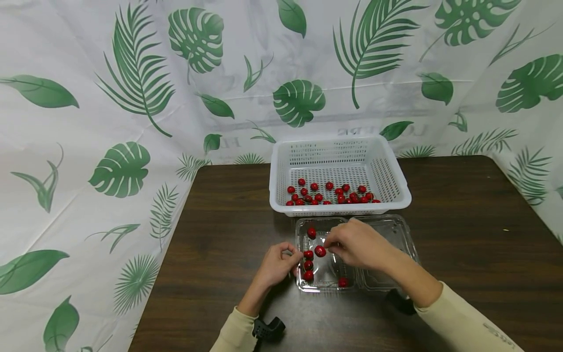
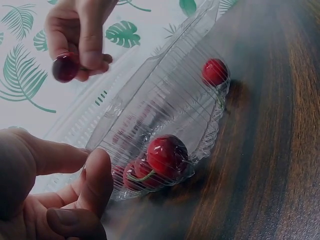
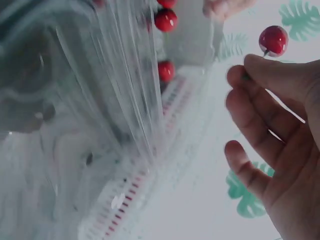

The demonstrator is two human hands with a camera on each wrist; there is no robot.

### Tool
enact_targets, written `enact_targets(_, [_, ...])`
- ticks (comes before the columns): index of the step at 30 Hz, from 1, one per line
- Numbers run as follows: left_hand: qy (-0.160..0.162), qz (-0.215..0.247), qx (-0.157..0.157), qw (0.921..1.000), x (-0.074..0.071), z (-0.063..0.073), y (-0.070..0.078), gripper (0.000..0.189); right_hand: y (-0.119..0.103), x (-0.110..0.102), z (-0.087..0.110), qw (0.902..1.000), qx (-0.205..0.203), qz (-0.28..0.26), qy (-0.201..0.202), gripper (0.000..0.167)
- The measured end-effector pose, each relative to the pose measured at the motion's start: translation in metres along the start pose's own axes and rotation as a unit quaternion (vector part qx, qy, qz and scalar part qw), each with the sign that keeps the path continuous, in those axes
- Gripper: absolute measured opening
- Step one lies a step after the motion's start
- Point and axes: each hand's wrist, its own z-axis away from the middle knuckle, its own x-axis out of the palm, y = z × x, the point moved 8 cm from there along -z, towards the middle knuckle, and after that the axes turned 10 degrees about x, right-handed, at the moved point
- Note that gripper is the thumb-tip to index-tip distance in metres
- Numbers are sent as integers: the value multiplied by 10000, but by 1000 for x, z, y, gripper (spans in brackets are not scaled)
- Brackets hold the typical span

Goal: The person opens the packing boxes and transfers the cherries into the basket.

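My right hand (image 1: pixel 358 244) pinches a red cherry (image 1: pixel 320 251) by its stem between thumb and forefinger. The fruit hangs over the clear plastic clamshell box (image 1: pixel 327 270); in the right wrist view the held cherry (image 3: pixel 273 41) stands clear of the fingertips. At the box's left side, my left hand (image 1: pixel 278 264) pinches the rim with thumb and forefinger. Several cherries (image 1: pixel 308 265) line the left wall inside. Another cherry (image 1: pixel 311 232) sits at the far left corner, and one more cherry (image 1: pixel 343 282) at the near right corner.
The box's clear lid (image 1: pixel 389 230) lies opened out to the right, under the right forearm. Behind stands a white perforated basket (image 1: pixel 343 209) with many loose cherries (image 1: pixel 340 198) in it. A leaf-print cloth (image 1: pixel 246 107) hangs behind the dark wooden table (image 1: pixel 462 230).
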Motion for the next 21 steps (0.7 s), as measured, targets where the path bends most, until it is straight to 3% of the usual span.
enact_targets(4, [1,7,19,10000,0,0,1,15,10,-21,-3,9984,148,-104,527,9])
enact_targets(9, [-12,20,30,10000,0,0,1,16,31,-41,-8,9895,670,-54,1278,7])
enact_targets(15, [-17,45,-37,10000,0,0,1,15,61,-57,-7,9651,1367,0,2234,7])
enact_targets(21, [14,34,-49,10000,0,0,1,16,88,-60,-9,9441,1993,270,2613,8])
